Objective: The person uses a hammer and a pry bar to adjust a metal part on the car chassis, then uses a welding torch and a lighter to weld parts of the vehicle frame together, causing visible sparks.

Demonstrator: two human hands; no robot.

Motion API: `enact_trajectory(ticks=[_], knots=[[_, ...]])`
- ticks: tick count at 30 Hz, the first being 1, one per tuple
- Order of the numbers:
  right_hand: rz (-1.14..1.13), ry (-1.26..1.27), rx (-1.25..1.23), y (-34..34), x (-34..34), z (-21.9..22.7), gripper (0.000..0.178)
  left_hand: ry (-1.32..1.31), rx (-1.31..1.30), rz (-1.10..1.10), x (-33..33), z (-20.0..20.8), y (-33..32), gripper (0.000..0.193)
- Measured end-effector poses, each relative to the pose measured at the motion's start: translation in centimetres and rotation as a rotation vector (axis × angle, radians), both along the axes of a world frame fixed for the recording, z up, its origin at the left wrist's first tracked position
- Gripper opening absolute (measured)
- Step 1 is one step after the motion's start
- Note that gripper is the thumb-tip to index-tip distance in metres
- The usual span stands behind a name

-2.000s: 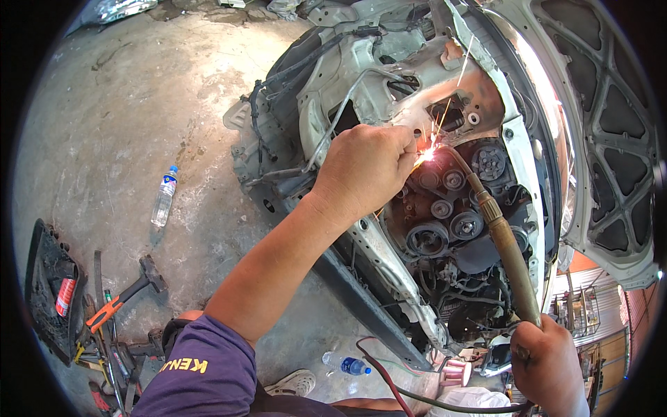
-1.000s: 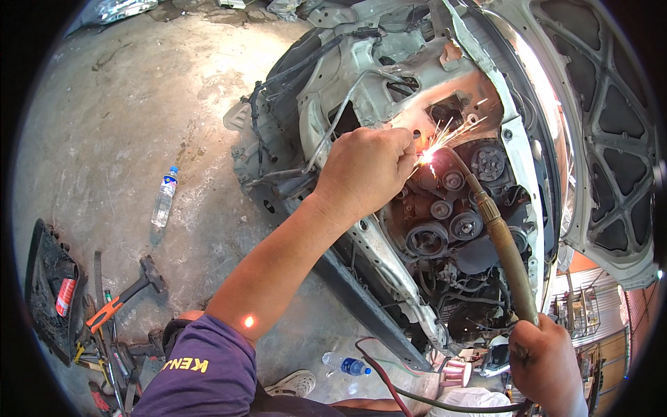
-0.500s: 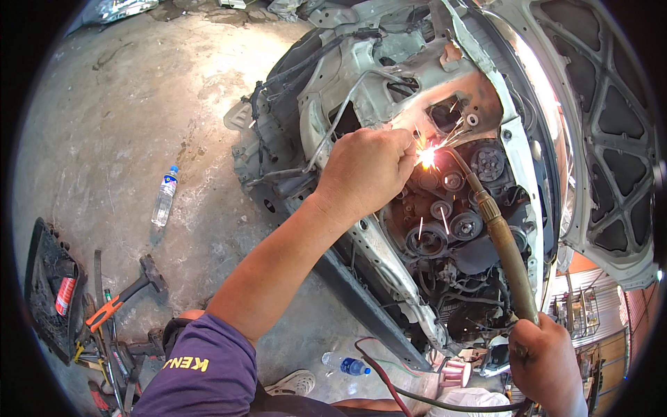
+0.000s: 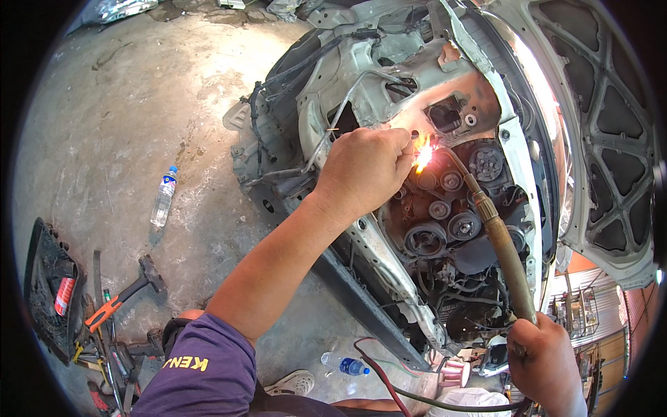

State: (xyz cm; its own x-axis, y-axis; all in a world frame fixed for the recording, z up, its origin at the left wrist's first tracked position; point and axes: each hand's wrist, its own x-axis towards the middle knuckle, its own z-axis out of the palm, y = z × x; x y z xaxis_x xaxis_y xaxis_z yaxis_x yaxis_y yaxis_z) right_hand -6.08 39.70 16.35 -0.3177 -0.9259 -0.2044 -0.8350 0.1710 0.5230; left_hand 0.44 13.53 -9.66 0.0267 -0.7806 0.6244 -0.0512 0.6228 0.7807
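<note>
My right hand [image 4: 545, 358] is wrapped round the handle of a brass-coloured gas torch [image 4: 506, 257]. The torch's bent tip points up and left at a bright orange flame [image 4: 423, 154]. Close to the left of this flame, my left hand [image 4: 365, 167] is closed in a pinch; what its fingers hold is hidden by the hand and glare. Both hands are over the open engine bay of a stripped car body [image 4: 379, 90]. The flame lies at the lower edge of a bare, scorched metal panel [image 4: 483, 97]. Below it sit several engine pulleys [image 4: 425, 240].
A raised hood [image 4: 596, 177] stands at the right. On the floor to the left are a water bottle [image 4: 164, 198], a hammer [image 4: 128, 299], several hand tools and a black tray [image 4: 35, 267] with a red can [image 4: 64, 295]. Hoses [image 4: 381, 375] run near another bottle [image 4: 344, 363].
The wide spray of sparks has shrunk to a smaller orange flame. Sparks over the pulleys are gone. Both hands and the torch have hardly moved.
</note>
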Motion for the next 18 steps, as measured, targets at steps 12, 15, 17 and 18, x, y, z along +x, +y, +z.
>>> enact_trajectory(ticks=[12, 15, 17, 18], knots=[[0.006, 0.008, 0.009, 0.06, -0.13, -0.02, 0.016, 0.0, -0.002, 0.011, -0.08, 0.04, 0.02, 0.012], [0.015, 0.0, 0.003, 0.1, -0.18, -0.07, 0.017, 0.008, 0.003, 0.0, -0.02, 0.04, 0.03, 0.012], [0.015, 0.004, -0.003, 0.13, -0.16, -0.16, 0.017, 0.007, 0.003, -0.002, -0.05, -0.07, -0.03, 0.012], [0.018, 0.007, 0.002, 0.13, -0.13, -0.15, 0.016, 0.004, 0.001, 0.002, -0.1, -0.15, -0.1, 0.012]])
